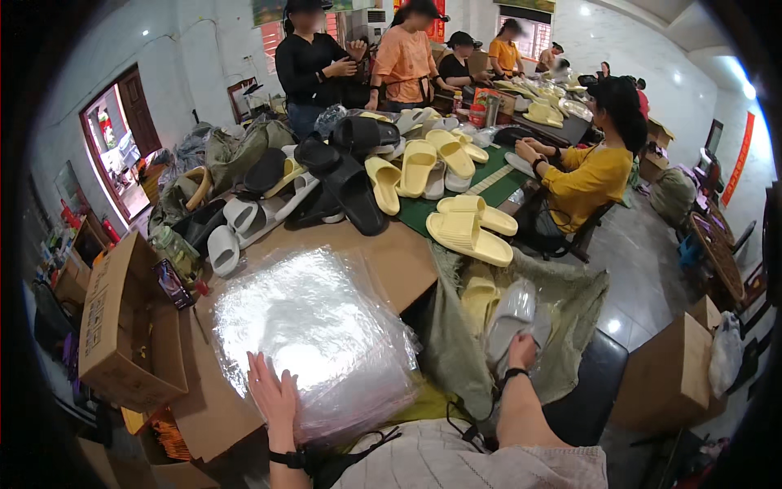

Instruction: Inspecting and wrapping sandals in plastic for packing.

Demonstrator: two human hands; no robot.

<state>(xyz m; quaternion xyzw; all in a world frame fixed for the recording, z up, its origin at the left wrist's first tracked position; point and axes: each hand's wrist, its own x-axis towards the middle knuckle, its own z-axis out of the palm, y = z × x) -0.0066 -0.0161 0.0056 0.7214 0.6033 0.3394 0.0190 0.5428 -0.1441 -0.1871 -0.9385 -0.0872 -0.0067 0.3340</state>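
Note:
My left hand (pixel 275 393) lies with fingers spread on the left edge of a stack of clear plastic bags (pixel 318 318), which shines with glare. Over to the right, my right hand (pixel 522 352) is closed on the near end of a pair of grey slippers (pixel 507 326) in clear plastic. That pair is at the mouth of an open green woven sack (pixel 456 359). Pale yellow slippers (pixel 479 303) also show inside the sack. Just beyond its rim, a yellow pair (pixel 471 232) rests on the table.
A heap of black, grey and yellow slippers (pixel 350 175) covers the table's far part. An open cardboard box (pixel 130 326) and a phone (pixel 173 283) are at left. A person in yellow (pixel 586 183) sits at right; several others work further back. Another carton (pixel 664 371) stands right.

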